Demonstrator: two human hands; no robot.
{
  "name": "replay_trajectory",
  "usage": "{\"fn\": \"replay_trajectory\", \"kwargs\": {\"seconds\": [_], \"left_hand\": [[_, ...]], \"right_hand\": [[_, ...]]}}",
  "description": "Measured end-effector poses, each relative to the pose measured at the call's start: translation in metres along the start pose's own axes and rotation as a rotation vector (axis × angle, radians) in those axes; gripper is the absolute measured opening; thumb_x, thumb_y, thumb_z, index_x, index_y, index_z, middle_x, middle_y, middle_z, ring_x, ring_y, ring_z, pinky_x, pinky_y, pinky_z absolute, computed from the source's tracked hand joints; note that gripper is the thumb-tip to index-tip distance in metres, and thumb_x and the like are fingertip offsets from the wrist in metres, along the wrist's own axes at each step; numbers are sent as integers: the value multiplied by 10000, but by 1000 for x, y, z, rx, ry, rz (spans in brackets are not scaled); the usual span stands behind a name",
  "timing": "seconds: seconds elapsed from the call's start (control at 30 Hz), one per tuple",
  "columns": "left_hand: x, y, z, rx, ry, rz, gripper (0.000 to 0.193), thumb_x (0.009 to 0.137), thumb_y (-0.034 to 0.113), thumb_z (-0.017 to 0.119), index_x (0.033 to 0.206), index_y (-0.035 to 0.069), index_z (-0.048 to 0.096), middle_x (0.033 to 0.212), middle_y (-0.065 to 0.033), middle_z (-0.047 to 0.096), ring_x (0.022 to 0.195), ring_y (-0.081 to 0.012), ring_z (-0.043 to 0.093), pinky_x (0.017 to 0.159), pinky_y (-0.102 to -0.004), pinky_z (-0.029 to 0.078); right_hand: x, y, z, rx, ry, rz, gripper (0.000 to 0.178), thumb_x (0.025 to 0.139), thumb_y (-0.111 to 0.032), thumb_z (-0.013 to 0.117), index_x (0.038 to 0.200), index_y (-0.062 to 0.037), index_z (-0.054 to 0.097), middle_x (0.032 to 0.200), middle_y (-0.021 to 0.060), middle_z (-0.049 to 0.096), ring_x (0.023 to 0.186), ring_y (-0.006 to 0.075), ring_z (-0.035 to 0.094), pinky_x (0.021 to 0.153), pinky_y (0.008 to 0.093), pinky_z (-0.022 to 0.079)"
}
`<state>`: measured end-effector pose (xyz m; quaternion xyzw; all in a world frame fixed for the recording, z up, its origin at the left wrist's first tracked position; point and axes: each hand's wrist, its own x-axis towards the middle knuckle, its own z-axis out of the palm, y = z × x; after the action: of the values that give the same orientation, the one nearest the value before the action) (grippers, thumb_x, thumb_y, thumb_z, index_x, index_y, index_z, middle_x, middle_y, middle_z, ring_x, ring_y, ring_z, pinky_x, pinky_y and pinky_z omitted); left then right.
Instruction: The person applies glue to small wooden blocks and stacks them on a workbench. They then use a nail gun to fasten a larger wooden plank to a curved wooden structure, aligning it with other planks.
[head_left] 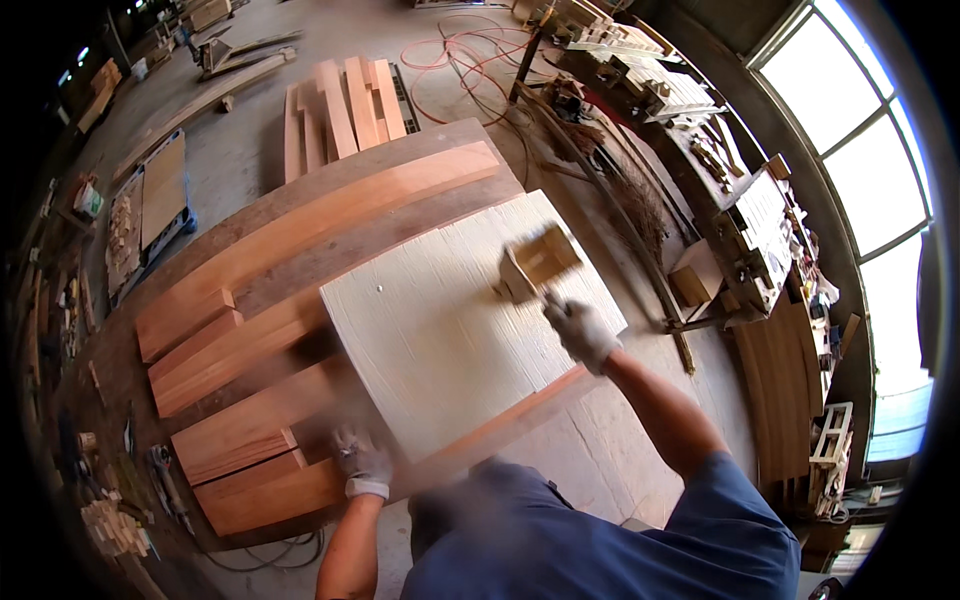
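My right hand (583,332), in a pale work glove, grips a small box-like wooden tool (545,262), blurred by motion, by its near end. It is over the right part of a large whitish panel (440,310) whose surface has streaks and a wet sheen. My left hand (361,455), gloved too, holds nothing, its fingers outstretched. It is beside the panel's near left corner, close to reddish wooden boards (270,425); whether it touches them I cannot tell. The panel lies over several of these boards on the worktable (330,240).
A long curved board (310,230) lies along the table's far side. Beyond it stands a stack of planks (345,105). Red hose (450,50) coils on the floor. At the right is a cluttered workbench (690,150); pliers-like tools (168,485) lie at the left edge.
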<state>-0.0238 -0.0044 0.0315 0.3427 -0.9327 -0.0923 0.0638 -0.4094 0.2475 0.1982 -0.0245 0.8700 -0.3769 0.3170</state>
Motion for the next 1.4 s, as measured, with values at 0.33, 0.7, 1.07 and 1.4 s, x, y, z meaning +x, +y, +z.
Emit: {"fn": "replay_trajectory", "kwargs": {"seconds": [0.33, 0.7, 1.07, 1.4], "left_hand": [[3, 2, -5, -51, -36, -37, 377, 950, 258, 755, 1228, 7, 717, 1265, -217, 592, 1249, -436, 547, 1046, -565, 485], [7, 12, -22, 8, -65, 8, 346, 985, 281, 716, 1192, 4, 733, 1266, -240, 621, 1249, -433, 561, 1060, -534, 498], [-5, -57, -31, -184, 55, 173, 425, 1007, 348, 728, 1264, 9, 710, 1311, -219, 649, 1268, -440, 573, 1116, -589, 440], [-11, -65, -13, -128, 126, 179, 343, 964, 341, 740, 1119, 35, 748, 1219, -199, 699, 1196, -418, 619, 1024, -567, 486]], "right_hand": [[140, -146, 19, 96, -22, -260, 481, 1110, -550, 607, 896, -120, 603, 606, -15, 489, 451, 128, 437, 426, 341, 378], [25, -16, 50, 8, 15, -151, 537, 1078, -505, 662, 959, 19, 672, 721, 35, 584, 665, 137, 492, 584, 396, 451], [-220, 81, -21, -17, 82, 157, 438, 1091, -461, 672, 876, -83, 620, 664, -31, 530, 538, 79, 483, 488, 313, 402], [-76, 18, 50, -99, -22, -59, 467, 1092, -479, 665, 928, -43, 654, 655, -5, 531, 540, 109, 512, 480, 371, 421]]}}
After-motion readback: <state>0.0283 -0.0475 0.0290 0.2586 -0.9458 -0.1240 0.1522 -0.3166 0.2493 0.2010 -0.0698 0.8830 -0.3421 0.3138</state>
